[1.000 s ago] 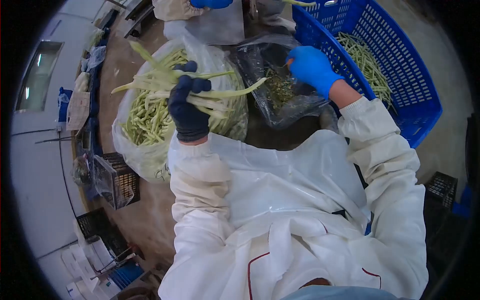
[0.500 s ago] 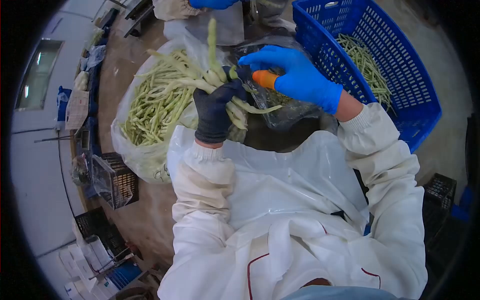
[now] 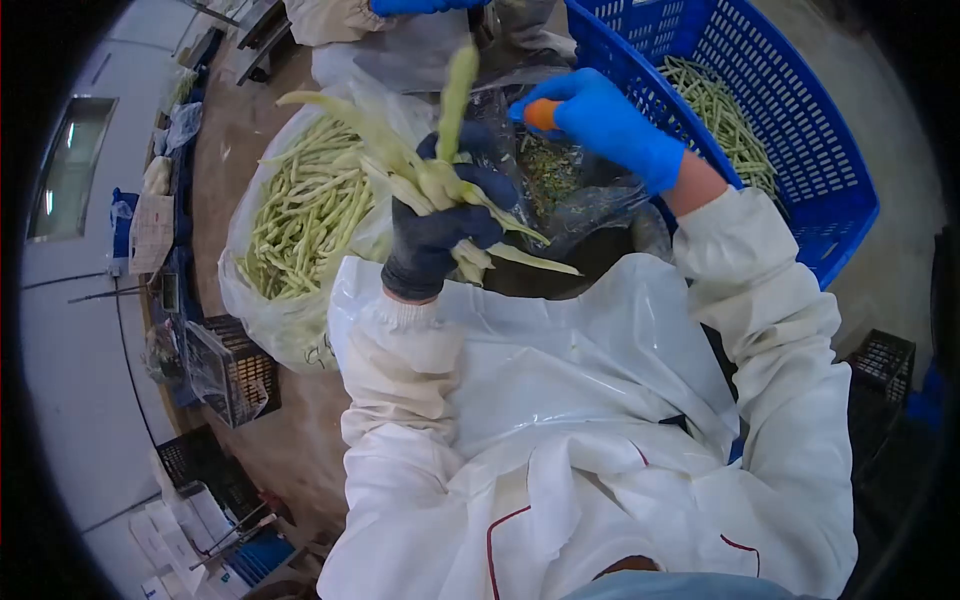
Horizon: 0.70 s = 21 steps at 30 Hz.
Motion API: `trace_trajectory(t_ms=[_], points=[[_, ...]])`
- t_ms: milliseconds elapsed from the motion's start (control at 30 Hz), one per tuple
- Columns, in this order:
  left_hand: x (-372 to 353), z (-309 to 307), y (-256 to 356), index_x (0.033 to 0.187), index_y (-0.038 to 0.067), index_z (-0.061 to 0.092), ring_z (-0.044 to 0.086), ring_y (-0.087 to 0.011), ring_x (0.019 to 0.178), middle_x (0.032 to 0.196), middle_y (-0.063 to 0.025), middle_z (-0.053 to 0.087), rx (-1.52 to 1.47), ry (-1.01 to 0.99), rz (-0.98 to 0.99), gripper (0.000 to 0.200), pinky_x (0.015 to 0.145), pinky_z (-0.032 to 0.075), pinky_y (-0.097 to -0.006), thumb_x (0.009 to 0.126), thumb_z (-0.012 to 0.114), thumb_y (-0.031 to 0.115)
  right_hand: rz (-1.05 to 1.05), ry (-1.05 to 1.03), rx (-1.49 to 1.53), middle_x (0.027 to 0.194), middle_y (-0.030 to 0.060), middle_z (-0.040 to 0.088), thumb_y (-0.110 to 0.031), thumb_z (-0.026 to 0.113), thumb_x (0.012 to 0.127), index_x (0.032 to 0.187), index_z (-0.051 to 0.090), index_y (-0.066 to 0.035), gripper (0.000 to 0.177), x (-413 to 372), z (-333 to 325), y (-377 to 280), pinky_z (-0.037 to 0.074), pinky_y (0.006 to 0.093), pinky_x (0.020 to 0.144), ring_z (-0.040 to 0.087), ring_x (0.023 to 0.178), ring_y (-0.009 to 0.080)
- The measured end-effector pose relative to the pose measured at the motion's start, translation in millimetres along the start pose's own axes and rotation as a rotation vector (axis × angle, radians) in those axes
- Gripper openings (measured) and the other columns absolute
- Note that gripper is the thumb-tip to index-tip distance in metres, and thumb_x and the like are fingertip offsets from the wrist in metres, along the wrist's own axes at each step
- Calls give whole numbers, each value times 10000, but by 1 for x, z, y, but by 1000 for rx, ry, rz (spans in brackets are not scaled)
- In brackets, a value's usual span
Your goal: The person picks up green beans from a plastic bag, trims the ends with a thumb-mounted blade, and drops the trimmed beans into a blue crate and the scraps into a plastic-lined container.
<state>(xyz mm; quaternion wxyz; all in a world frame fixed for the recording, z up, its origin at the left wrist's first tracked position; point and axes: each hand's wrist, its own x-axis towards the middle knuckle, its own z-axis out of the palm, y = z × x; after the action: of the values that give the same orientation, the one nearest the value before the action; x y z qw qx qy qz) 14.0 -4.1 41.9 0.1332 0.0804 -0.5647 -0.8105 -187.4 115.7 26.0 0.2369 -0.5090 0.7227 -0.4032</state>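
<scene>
My left hand (image 3: pixel 440 240), in a dark glove, is closed around a bunch of pale green beans (image 3: pixel 433 180). Their pods fan out above and to the right of the fist. To the right, apart from the bunch, my right hand (image 3: pixel 615 120) wears a blue glove with an orange cover (image 3: pixel 542 114) on the thumb. Its fingers are bent in against that thumb; anything pinched there is hidden. A clear plastic bag full of green beans (image 3: pixel 310 215) stands left of my left hand. Below my right hand, dark plastic (image 3: pixel 590 215) holds small green scraps (image 3: pixel 548 170).
A blue slatted crate (image 3: pixel 835 190) with green beans inside stands at the right. Across from me, another person's blue-gloved hand (image 3: pixel 425 5) shows at the top edge. Dark crates (image 3: pixel 235 370) sit on the brown floor (image 3: pixel 300 420) along the left wall.
My right hand has moved slightly up, and its fingers have come in to the thumb. The bean bunch in my left hand has shifted a little right and its pods have spread.
</scene>
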Motion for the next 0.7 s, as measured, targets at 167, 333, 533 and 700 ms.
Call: trace_trajectory(t_ms=[167, 333, 533, 700], points=[[1, -12, -3, 1325, -2, 396, 616, -177, 717, 969, -166, 620, -136, 128, 19, 599, 593, 528, -281, 751, 570, -1, -196, 86, -93, 1062, 136, 672, -76, 596, 775, 1180, 636, -91, 408, -10, 2, 11, 475, 330, 858, 626, 954, 200], [10, -6, -15, 1283, 0, 456, 596, -172, 680, 950, -131, 622, -239, 249, 37, 497, 599, 526, -298, 807, 598, 21, 86, -349, 294, 1014, 96, 686, -33, 565, 801, 1158, 635, -29, 364, -24, 25, -28, 465, 324, 856, 612, 924, 174], [11, -19, -12, 1238, -11, 486, 588, -155, 706, 969, -91, 627, -83, 368, 11, 428, 651, 508, -289, 833, 611, 51, 4, 240, 870, 940, 57, 681, -185, 630, 867, 1034, 690, -15, 245, -11, -3, -8, 461, 248, 766, 607, 840, 131], [15, -23, -28, 1119, -23, 573, 591, -149, 673, 904, -89, 654, 100, 363, 19, 328, 631, 499, -266, 808, 659, 37, 26, 411, 1239, 897, 32, 679, -188, 646, 861, 1030, 679, 9, 262, -1, -23, 26, 458, 226, 711, 602, 789, 105]])
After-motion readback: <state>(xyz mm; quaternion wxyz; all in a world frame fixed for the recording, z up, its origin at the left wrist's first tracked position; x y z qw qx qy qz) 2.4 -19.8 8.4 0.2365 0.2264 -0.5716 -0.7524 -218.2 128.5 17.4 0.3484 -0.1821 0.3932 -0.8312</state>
